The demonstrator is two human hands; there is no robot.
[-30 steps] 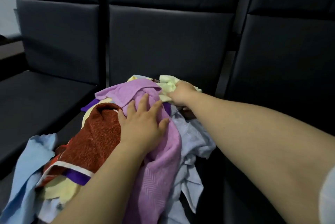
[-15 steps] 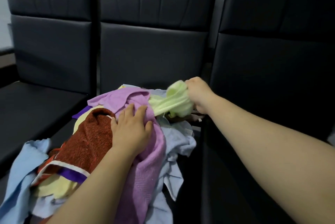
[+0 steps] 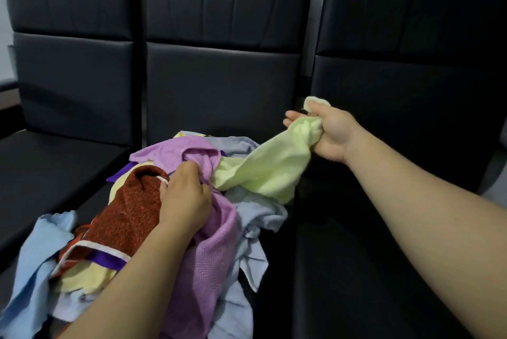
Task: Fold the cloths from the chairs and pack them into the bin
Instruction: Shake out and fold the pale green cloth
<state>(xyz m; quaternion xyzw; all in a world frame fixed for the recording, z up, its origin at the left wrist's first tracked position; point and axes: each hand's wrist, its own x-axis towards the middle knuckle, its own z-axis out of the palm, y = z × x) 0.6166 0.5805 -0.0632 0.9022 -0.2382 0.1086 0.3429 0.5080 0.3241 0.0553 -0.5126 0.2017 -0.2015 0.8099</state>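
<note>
Head view: singling out one cloth.
Hands apart: my right hand (image 3: 329,132) clenches a pale green terry cloth (image 3: 269,171) trailing to the mixed cloth pile (image 3: 131,223) on the black padded chairs (image 3: 219,91); my left hand (image 3: 186,198) grips the lilac woven towel (image 3: 208,256) there. Next, I reckon: lift clear, spread, fold.

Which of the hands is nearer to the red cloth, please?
Left. The left hand, gripping the purple cloth, touches the red cloth; the right hand holds a green cloth off to its right.
</note>
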